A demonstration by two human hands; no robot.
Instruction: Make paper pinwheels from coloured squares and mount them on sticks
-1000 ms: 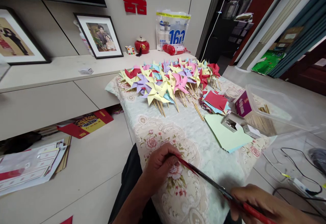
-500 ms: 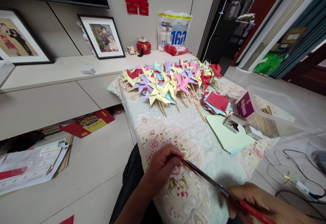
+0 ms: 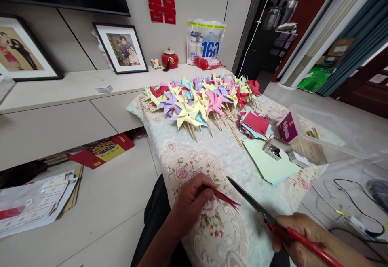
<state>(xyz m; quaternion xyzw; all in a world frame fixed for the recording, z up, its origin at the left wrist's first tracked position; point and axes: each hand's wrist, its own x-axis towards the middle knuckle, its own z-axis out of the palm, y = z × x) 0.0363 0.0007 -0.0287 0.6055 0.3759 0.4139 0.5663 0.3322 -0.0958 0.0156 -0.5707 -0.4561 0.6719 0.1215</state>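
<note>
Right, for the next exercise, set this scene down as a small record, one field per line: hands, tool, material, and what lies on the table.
Left hand: pinching red paper
Right hand: gripping scissors
Tool: red handles, blades clear of the paper
Material: free end split into narrow points
Far part of table: pinwheels on sticks
Beside them: stacked paper pieces, red on top
Nearer: pale green sheets under a small open box

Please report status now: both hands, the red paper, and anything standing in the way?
Left hand pinching red paper. Right hand gripping red-handled scissors, blades not touching paper. Pinwheels farther back, apart from both hands.
</note>
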